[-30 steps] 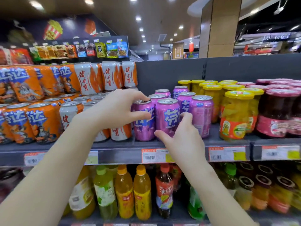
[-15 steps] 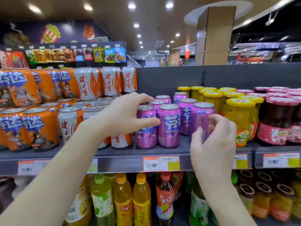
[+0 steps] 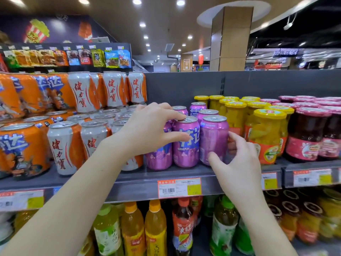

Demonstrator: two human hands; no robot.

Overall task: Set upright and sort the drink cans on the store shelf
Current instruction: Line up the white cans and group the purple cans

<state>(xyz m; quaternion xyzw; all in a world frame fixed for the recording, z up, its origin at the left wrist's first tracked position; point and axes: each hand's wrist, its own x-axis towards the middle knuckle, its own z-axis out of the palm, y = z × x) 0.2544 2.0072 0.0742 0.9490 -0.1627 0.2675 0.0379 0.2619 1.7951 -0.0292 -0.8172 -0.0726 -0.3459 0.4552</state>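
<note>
While my left hand (image 3: 147, 130) grips the middle purple can (image 3: 186, 143) on the shelf (image 3: 129, 182), my right hand (image 3: 238, 163) clasps the purple can just right of it (image 3: 214, 137), beside the yellow-lidded jars (image 3: 265, 135).

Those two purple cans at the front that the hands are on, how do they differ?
The middle purple can shows its big blue-and-white lettering to the front; the right purple can shows a plain side with small print. The left hand rests fingers on the middle can's top and thumb on its face; the right hand grips the right can low on its side. Both stand upright, side by side.
</note>
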